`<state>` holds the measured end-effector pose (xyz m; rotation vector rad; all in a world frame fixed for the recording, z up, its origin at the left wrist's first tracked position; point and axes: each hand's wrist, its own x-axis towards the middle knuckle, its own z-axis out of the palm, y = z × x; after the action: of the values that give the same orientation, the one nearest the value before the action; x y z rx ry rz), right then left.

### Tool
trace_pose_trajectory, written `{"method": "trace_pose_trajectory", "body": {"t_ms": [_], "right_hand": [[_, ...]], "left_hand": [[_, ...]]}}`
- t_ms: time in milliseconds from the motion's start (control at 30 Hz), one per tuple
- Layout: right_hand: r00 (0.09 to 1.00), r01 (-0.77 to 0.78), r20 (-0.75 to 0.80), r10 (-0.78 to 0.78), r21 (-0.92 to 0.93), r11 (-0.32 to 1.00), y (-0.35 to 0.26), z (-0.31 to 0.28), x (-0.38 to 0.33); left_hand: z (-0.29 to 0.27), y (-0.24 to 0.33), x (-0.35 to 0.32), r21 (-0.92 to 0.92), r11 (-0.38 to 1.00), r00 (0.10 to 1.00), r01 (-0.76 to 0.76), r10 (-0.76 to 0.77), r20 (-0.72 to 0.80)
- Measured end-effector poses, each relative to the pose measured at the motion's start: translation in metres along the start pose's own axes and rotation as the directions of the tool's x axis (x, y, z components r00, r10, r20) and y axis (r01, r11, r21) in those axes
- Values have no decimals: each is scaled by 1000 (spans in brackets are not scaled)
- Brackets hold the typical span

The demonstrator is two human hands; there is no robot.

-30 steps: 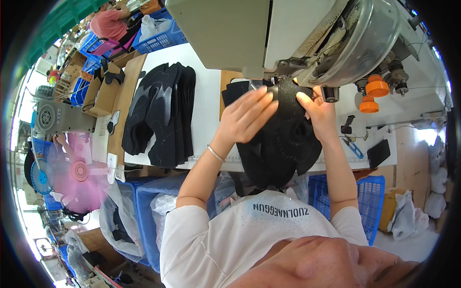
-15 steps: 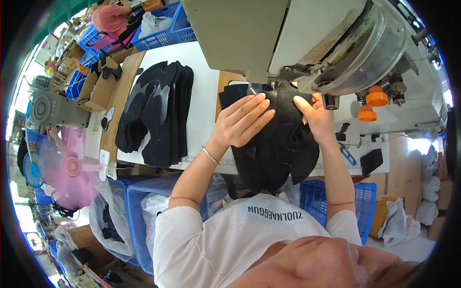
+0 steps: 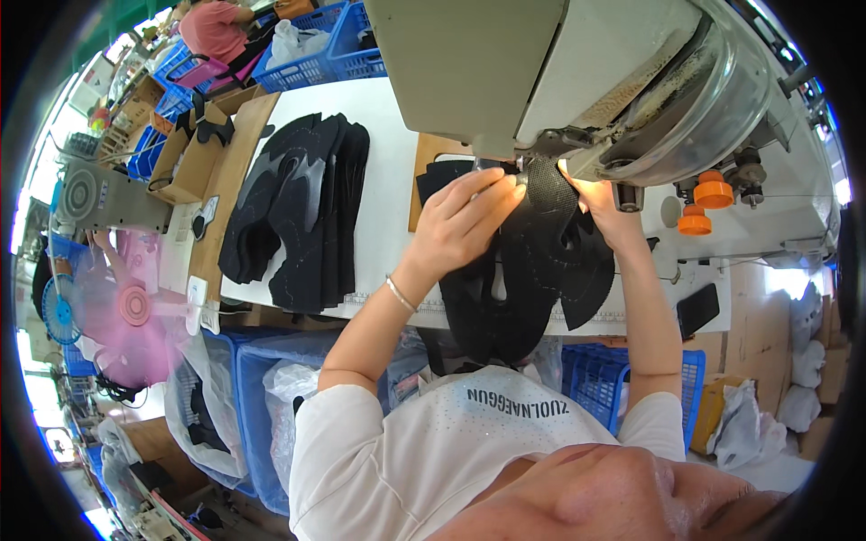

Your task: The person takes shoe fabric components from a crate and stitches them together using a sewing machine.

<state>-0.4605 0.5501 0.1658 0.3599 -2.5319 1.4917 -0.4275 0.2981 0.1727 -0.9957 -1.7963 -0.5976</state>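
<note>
Under the head of the sewing machine (image 3: 478, 81) lies a black shoe upper (image 3: 519, 302) with a mesh patch, curved edges and light dotted marking lines. Its lower end drapes over the table's front edge. My left hand (image 3: 465, 221) has its fingers drawn together at the fingertips, gripping the upper just left of the lit needle area. At the mesh's right side my right hand (image 3: 603, 206) holds the edge with the thumb on top. The other right fingers are mostly hidden by the machine. Further left on the table rests a stack of black shoe uppers (image 3: 302, 212).
Blue crates (image 3: 311, 63) stand behind the table, and another blue crate (image 3: 591, 383) sits below it. A dark phone-like slab (image 3: 697, 308) lies at the right. A pink fan (image 3: 135, 307) spins at the left. Someone in a pink top (image 3: 212, 32) sits at the far left.
My left fingers have drawn in from a flatter spread and moved slightly right. My right hand has shifted right and slightly down, and the upper's lower right part has swung right.
</note>
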Motion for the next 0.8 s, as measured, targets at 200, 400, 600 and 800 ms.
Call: {"method": "trace_pose_trajectory", "body": {"t_ms": [200, 400, 600, 800], "right_hand": [[994, 25, -102, -47, -206, 978, 36, -7, 6], [994, 79, -76, -75, 44, 996, 12, -3, 9], [992, 94, -88, -91, 27, 995, 20, -4, 11], [983, 34, -181, -34, -5, 999, 3, 2, 1]], "left_hand": [[-19, 44, 18, 39, 994, 956, 105, -112, 271], [-10, 54, 17, 301, 950, 938, 81, -175, 299], [-4, 49, 20, 295, 953, 943, 75, -164, 291], [-10, 43, 20, 248, 963, 942, 103, -174, 287]]}}
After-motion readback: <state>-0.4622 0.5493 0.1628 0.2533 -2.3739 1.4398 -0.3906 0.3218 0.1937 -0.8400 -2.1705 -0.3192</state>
